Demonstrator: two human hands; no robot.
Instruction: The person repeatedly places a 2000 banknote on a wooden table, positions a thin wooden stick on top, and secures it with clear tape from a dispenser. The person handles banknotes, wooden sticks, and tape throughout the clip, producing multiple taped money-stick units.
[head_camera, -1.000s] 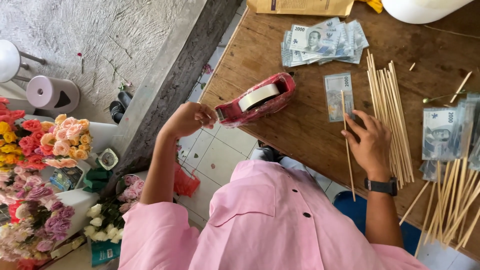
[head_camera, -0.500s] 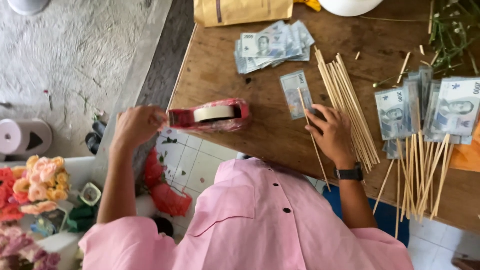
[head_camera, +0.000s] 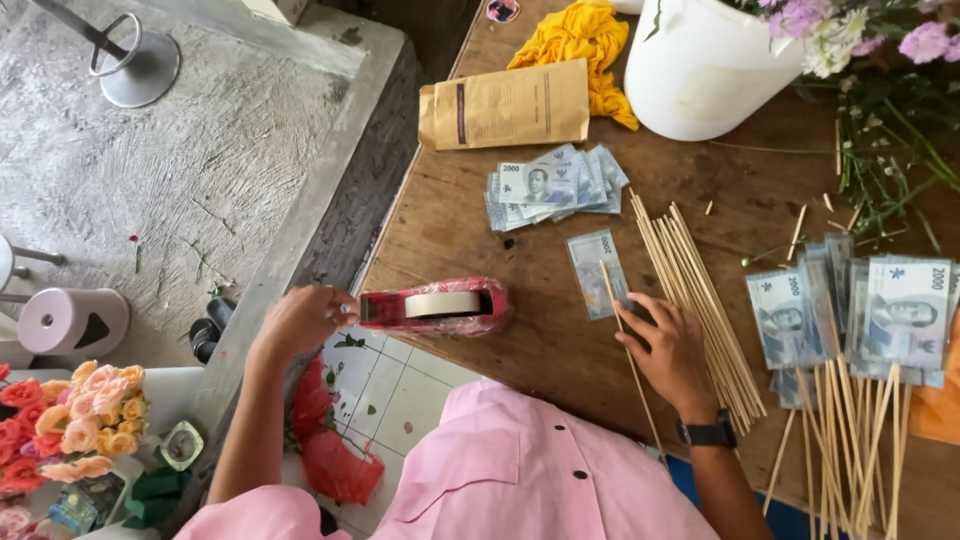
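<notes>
Right now the left hand (head_camera: 300, 320) is curled around the end of a red tape dispenser (head_camera: 433, 306) that sits at the near edge of the wooden bench (head_camera: 560, 350), fingers pinching at the tape end at the dispenser's nine o'clock side. The right hand (head_camera: 670, 345) lies flat and loose, gripping nothing, its fingers pressing a single banknote (head_camera: 598, 272) and one thin wooden skewer (head_camera: 628, 350) laid across it onto the bench. Judging from this, the step in hand is fixing the note to its stick; the next move seems to call for a short strip of tape carried across to the note while the right hand keeps stick and note aligned.

At three o'clock of the right hand, touching it, lies a bundle of bare skewers (head_camera: 700, 300). Farther to three o'clock sit finished notes on sticks (head_camera: 860, 330). At twelve o'clock of the pinned note is a loose pile of banknotes (head_camera: 550, 190), beyond it a brown envelope (head_camera: 505, 103), a yellow cloth (head_camera: 585, 35) and a white bucket (head_camera: 700, 75) of flowers. Nothing lies between dispenser and note.
</notes>
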